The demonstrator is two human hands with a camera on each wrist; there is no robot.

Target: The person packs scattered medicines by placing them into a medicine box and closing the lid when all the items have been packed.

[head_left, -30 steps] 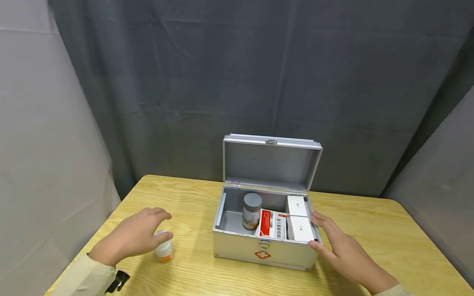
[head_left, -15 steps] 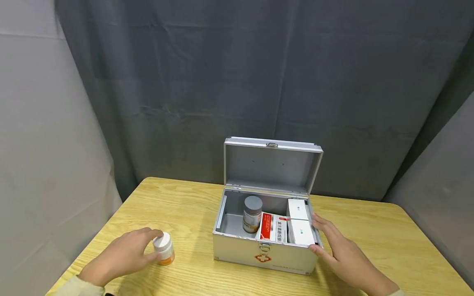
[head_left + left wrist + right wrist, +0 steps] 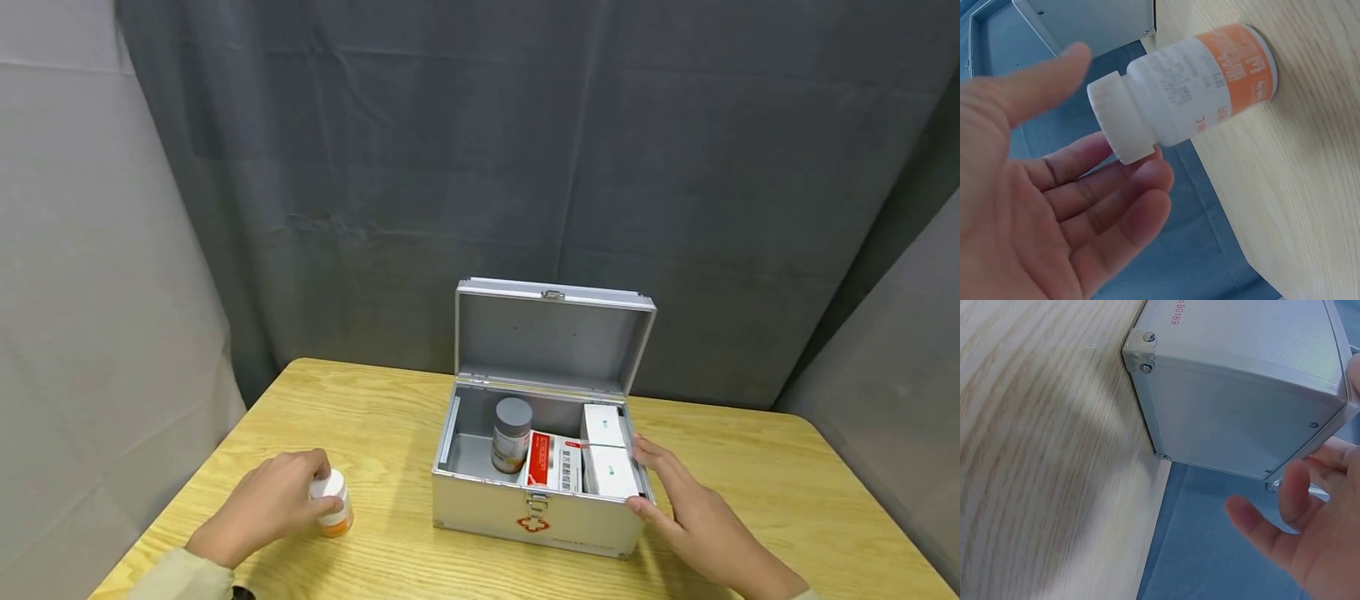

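Note:
A white pill bottle (image 3: 1185,87) with an orange band and white cap stands on the table, left of the case. My left hand (image 3: 262,504) is around its cap. In the left wrist view, the thumb is apart from the cap (image 3: 1119,119), while the fingertips (image 3: 1154,175) lie right at its far side. My right hand (image 3: 701,521) rests at the right rim of a silver first-aid case (image 3: 480,504), thumb at the front corner and fingers along the side. Inside the case are a grey-lidded jar (image 3: 512,437), a red-and-white medicine box (image 3: 555,462) and white boxes (image 3: 609,471).
The lid (image 3: 551,342) of the case stands raised at the back. A wooden table (image 3: 375,417) carries everything, with a dark grey curtain (image 3: 450,183) behind and pale cloth (image 3: 97,292) at the left side.
My left hand has come down from above the bottle to its cap, with fingers and thumb now on either side of it. The right hand has stayed at the case's rim.

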